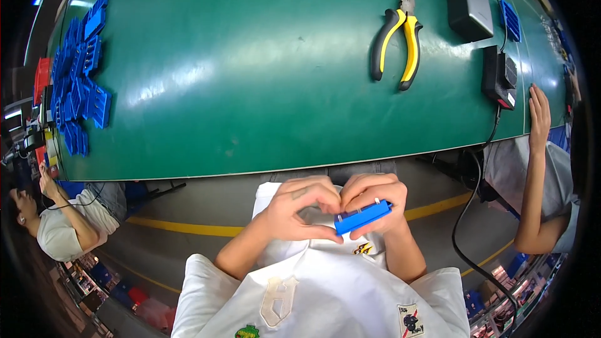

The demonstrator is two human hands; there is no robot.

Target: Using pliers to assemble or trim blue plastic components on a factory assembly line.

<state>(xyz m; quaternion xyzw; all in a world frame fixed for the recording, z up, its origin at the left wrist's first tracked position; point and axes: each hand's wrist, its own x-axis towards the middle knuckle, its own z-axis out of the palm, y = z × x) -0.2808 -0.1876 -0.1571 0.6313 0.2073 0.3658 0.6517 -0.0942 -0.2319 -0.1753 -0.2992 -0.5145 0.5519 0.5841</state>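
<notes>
In front of my chest, past the table's near edge, I hold a small blue plastic block point(364, 218) with small metal pins along its upper side. My right hand point(379, 197) is closed around its right part, thumb below and fingers curled over the top. At the block's left end, my left hand point(303, 206) curves in, its thumb against the lower corner and its fingertips by the pins. The two hands' fingertips meet above the block. What the left fingertips pinch there is too small to make out.
Pliers point(400, 37) with yellow-black handles lie on the green table point(250, 87). A heap of blue plastic parts point(78, 81) is at the left end. Black-grey devices point(468, 1) and a black box point(499, 78) with a cable stand right. People sit at both sides; one hand point(539, 116) rests on the table.
</notes>
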